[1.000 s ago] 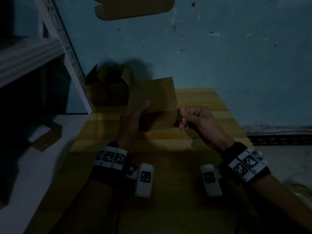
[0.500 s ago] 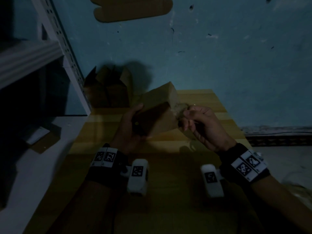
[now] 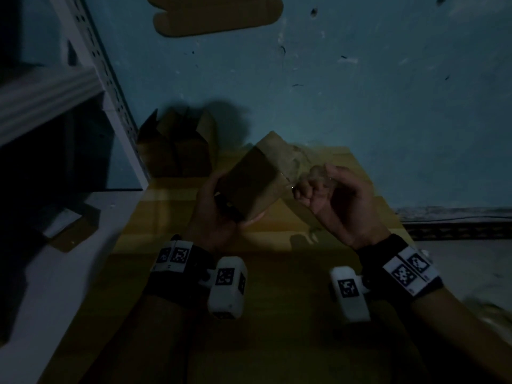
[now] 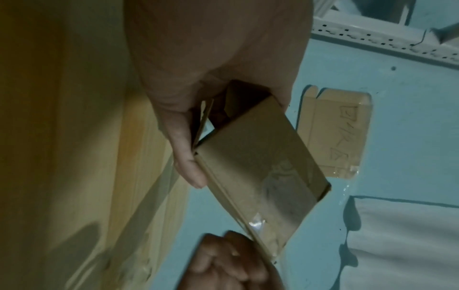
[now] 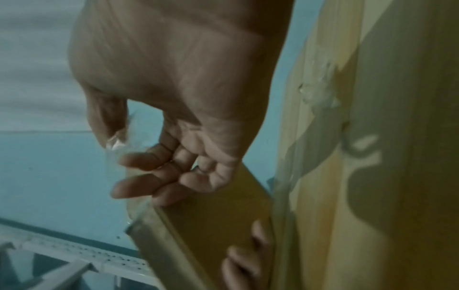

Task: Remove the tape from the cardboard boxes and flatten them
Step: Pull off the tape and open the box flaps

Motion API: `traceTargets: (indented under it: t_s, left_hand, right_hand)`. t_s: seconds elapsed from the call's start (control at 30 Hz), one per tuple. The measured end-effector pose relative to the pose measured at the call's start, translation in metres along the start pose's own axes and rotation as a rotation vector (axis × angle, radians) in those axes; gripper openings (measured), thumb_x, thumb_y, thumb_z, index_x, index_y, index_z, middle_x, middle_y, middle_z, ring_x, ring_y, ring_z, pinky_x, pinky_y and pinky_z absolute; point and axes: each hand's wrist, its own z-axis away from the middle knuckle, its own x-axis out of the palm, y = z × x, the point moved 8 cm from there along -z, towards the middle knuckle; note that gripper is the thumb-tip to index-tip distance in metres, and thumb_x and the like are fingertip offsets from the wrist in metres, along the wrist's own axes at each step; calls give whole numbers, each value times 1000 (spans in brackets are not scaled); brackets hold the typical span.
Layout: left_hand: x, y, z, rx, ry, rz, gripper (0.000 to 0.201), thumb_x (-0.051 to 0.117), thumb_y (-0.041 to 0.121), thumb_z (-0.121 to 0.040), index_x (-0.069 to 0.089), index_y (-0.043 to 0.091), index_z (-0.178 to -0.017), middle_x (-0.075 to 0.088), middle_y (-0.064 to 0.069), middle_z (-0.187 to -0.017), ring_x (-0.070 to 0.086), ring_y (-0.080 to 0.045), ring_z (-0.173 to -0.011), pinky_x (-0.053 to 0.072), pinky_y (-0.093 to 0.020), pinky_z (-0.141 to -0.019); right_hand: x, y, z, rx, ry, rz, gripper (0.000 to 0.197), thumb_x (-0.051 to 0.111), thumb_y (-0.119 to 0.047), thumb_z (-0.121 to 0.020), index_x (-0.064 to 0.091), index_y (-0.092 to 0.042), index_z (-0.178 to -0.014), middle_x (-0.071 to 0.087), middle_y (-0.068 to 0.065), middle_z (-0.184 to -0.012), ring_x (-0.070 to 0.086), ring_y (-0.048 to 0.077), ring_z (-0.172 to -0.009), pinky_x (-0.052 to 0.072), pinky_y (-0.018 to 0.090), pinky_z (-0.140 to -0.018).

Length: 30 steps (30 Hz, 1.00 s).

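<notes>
A small brown cardboard box (image 3: 250,181) (image 4: 258,166) (image 5: 213,225) is held above the wooden table (image 3: 277,314). My left hand (image 3: 219,206) (image 4: 198,98) grips its near end, thumb on one side and fingers on the other. My right hand (image 3: 329,189) (image 5: 149,157) is at the box's far right end and pinches a strip of clear tape (image 3: 293,162) (image 5: 116,141) that runs from the box's edge. Shiny tape (image 4: 258,223) still clings to the box's narrow face.
A second, open cardboard box (image 3: 177,151) stands at the table's back left by the blue wall. A white metal shelf rack (image 3: 105,87) rises on the left. Flat cardboard (image 3: 216,15) (image 4: 335,133) is taped on the wall. A crumpled tape scrap (image 5: 318,94) lies on the table.
The box has been turned from flat-on to edge-on and tilted. My right hand has pulled to the right, drawing tape off the box's end.
</notes>
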Motion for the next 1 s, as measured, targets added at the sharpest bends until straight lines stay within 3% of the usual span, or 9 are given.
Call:
traceTargets:
  t_s: [0.07, 0.2, 0.33, 0.43, 0.5, 0.57, 0.67, 0.8, 1.0]
  left_hand:
    - [-1, 2, -2, 19, 5, -16, 56, 58, 45, -88, 61, 5, -127, 61, -21, -128, 62, -38, -104, 56, -49, -80]
    - [-1, 5, -3, 65, -9, -67, 38, 49, 43, -96, 74, 15, -96, 75, -9, -97, 67, -30, -94, 43, -52, -100]
    - [-10, 10, -2, 84, 58, -123, 42, 50, 48, -96, 67, 16, -117, 76, -7, -101, 67, -30, -102, 55, -48, -87]
    - [-15, 11, -6, 114, 77, -188, 52, 52, 50, -94, 61, 14, -132, 73, -7, -107, 70, -27, -96, 57, -39, -68]
    - [-13, 11, -5, 129, 67, -227, 45, 49, 47, -97, 63, 16, -126, 75, -4, -100, 73, -23, -86, 57, -36, -63]
    - [-14, 12, -5, 148, 73, -240, 39, 49, 47, -97, 67, 18, -116, 76, -3, -94, 73, -20, -80, 56, -35, -65]
    - [-15, 12, -5, 149, 74, -189, 41, 51, 50, -94, 67, 18, -114, 73, -6, -100, 68, -25, -91, 51, -40, -79]
    - [-10, 9, -4, 122, 42, -14, 45, 56, 48, -89, 67, 15, -117, 70, -12, -116, 63, -33, -109, 48, -51, -95]
    - [-4, 1, -3, 33, -22, 141, 73, 65, 48, -74, 56, 14, -137, 57, -21, -138, 53, -46, -127, 57, -50, -83]
  right_hand:
    - [-3, 2, 3, 16, 16, 83, 49, 33, -31, -104, 60, -1, -76, 61, 12, -71, 56, 25, -74, 48, 35, -79]
    - [-2, 9, 7, 85, -4, 161, 85, 27, -76, -92, 62, 1, -85, 65, 15, -77, 59, 27, -76, 46, 36, -79]
    - [-11, 5, 6, 144, 96, 352, 98, 37, -97, -67, 65, -5, -84, 67, 15, -82, 64, 23, -81, 53, 27, -70]
    - [-20, 5, 7, 207, 181, 603, 78, 34, -79, -86, 67, -8, -84, 71, 12, -83, 67, 20, -80, 55, 26, -68]
    - [-21, 7, 8, 245, 190, 656, 59, 51, -60, -96, 70, -4, -95, 76, 16, -91, 72, 25, -84, 58, 31, -72]
    - [-21, 7, 7, 250, 203, 613, 40, 61, -32, -98, 66, 7, -107, 75, 23, -103, 74, 33, -93, 63, 37, -81]
    - [-18, 5, 5, 202, 215, 419, 10, 57, -3, -98, 61, 7, -99, 73, 28, -104, 74, 36, -100, 62, 35, -89]
    - [-11, -2, 4, 110, 206, 174, 19, 48, 8, -97, 53, 0, -80, 75, 28, -94, 75, 36, -98, 62, 28, -81]
    - [-2, -5, 4, 61, 97, 62, 18, 45, 6, -95, 51, 1, -80, 73, 31, -102, 73, 40, -103, 62, 32, -86]
